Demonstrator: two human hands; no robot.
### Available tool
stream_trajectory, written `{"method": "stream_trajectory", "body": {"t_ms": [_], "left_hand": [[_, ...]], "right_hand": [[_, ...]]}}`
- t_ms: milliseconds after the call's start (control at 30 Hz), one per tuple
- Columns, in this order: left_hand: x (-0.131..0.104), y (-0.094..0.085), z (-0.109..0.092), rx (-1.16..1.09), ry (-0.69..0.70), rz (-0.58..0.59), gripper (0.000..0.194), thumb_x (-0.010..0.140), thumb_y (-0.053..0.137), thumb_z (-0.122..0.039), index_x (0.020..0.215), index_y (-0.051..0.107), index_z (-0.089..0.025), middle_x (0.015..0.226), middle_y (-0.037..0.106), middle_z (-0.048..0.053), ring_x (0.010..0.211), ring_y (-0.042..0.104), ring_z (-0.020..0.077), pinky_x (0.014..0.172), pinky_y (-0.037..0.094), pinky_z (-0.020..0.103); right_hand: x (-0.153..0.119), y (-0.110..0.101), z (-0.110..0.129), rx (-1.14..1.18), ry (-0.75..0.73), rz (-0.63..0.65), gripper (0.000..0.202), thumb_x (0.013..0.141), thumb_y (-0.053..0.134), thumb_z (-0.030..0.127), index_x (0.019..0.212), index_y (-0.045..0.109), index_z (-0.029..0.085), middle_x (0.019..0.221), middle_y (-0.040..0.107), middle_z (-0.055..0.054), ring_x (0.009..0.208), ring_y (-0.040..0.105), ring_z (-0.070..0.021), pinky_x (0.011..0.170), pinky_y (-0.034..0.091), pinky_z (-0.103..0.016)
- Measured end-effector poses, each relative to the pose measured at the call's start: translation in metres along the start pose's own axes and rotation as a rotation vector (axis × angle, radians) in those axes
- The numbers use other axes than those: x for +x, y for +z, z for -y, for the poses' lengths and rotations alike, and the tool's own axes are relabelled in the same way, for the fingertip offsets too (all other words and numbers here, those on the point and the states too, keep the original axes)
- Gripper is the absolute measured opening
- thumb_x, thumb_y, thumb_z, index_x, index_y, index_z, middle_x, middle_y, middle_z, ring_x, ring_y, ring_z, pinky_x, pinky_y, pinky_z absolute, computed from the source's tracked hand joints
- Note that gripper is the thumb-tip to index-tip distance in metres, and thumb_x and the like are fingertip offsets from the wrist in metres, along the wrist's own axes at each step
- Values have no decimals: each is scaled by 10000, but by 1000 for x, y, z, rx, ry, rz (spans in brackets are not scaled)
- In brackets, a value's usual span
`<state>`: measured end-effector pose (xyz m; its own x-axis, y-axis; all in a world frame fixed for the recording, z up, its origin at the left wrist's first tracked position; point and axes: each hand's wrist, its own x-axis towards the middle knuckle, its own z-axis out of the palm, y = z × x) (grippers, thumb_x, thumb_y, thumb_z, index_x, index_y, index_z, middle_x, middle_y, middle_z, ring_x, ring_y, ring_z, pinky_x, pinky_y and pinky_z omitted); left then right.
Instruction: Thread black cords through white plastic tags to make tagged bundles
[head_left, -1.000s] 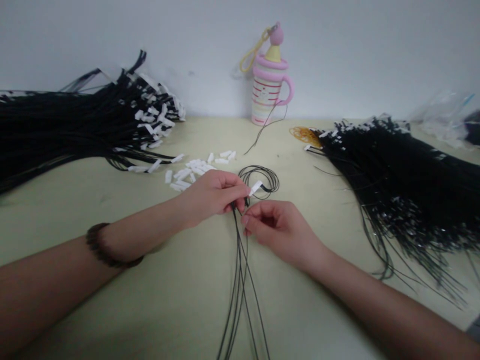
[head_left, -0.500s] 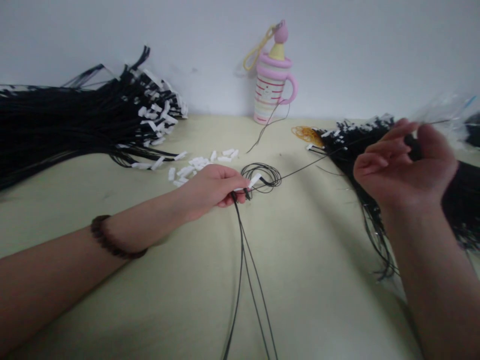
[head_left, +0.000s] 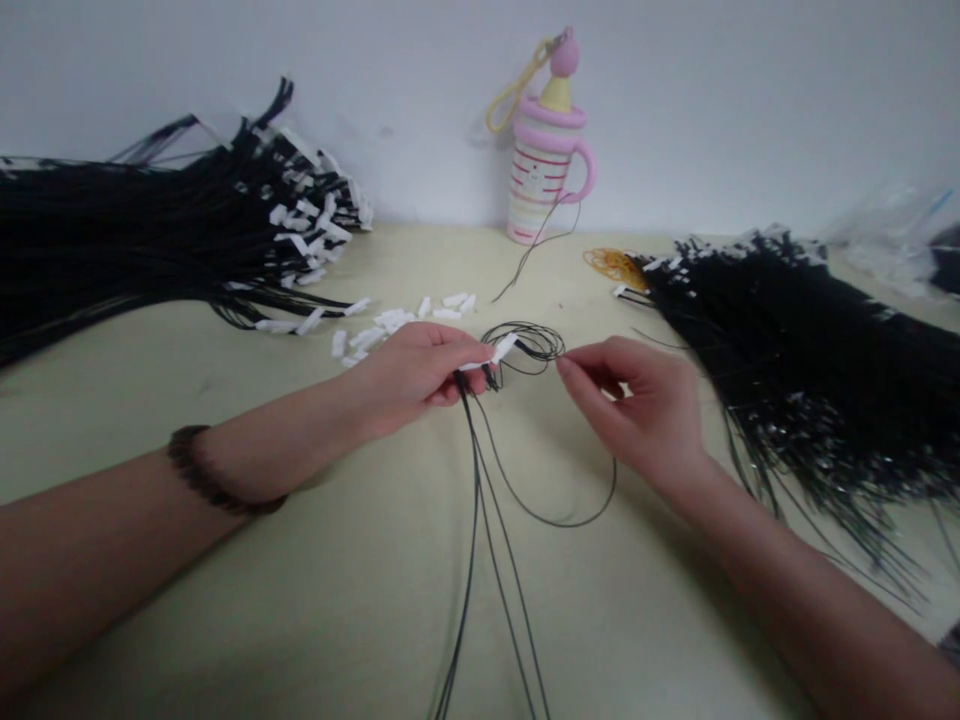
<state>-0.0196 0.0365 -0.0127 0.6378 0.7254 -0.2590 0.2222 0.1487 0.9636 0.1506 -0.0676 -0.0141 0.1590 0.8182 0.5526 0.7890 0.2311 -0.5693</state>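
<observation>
My left hand (head_left: 431, 375) pinches the ends of several thin black cords (head_left: 475, 470) together with a white tag (head_left: 504, 349). The cords hang down from its fingers toward the bottom edge. Just right of those fingers lies a loose coil of thin black cord (head_left: 536, 328) on the table. My right hand (head_left: 637, 400) is at the coil's right side, thumb and forefinger pinched on the thin black cord. A slack loop of cord (head_left: 562, 525) curves below, between the two hands.
Bundles of black cords with white tags lie at the left (head_left: 135, 230) and right (head_left: 817, 350). Loose white tags (head_left: 390, 320) are scattered behind my left hand. A pink-and-white cup (head_left: 536, 180) stands by the wall, near orange rings (head_left: 611, 265). Clear plastic (head_left: 892, 240) lies far right.
My right hand has come down and left from above the right bundle to the coil. The cord that was stretched taut toward it now hangs in a slack loop. My left hand keeps its pinch.
</observation>
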Motion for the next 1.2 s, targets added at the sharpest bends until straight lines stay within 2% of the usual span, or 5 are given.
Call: {"method": "stream_trajectory", "body": {"t_ms": [267,600,800,1033,1200], "left_hand": [[-2,5,-3,50,14,-34,211,739,580,-252,568,582,-128,523,542,-8,440,408,45,391,259,183],[-2,5,-1,62,34,-25,197,730,590,-248,563,589,-143,508,553,-22,432,407,41,389,262,176],[-2,6,3,95,63,-30,200,735,587,-268,576,600,-149,514,560,-22,448,421,48,401,276,173],[-4,7,3,154,93,-31,220,754,562,-282,577,585,-154,518,551,-28,450,406,50,410,283,169],[-6,9,4,203,130,-45,220,763,552,-296,597,585,-156,518,551,-32,445,400,53,414,284,169]], "right_hand": [[-6,15,0,30,-60,101,135,797,550,196,771,677,159,636,601,-10,538,471,-86,507,353,-212],[-7,19,3,34,-47,118,141,798,555,182,752,684,150,636,599,-15,559,492,-88,521,358,-205],[-8,22,2,37,24,101,83,782,558,202,780,627,156,639,611,3,530,500,-77,510,366,-192],[-9,22,3,-132,-93,174,144,844,467,215,811,586,141,699,587,-19,619,516,-99,568,376,-205],[-11,24,6,-179,-90,180,167,862,433,229,853,570,133,762,592,-42,643,522,-114,574,387,-213]]}}
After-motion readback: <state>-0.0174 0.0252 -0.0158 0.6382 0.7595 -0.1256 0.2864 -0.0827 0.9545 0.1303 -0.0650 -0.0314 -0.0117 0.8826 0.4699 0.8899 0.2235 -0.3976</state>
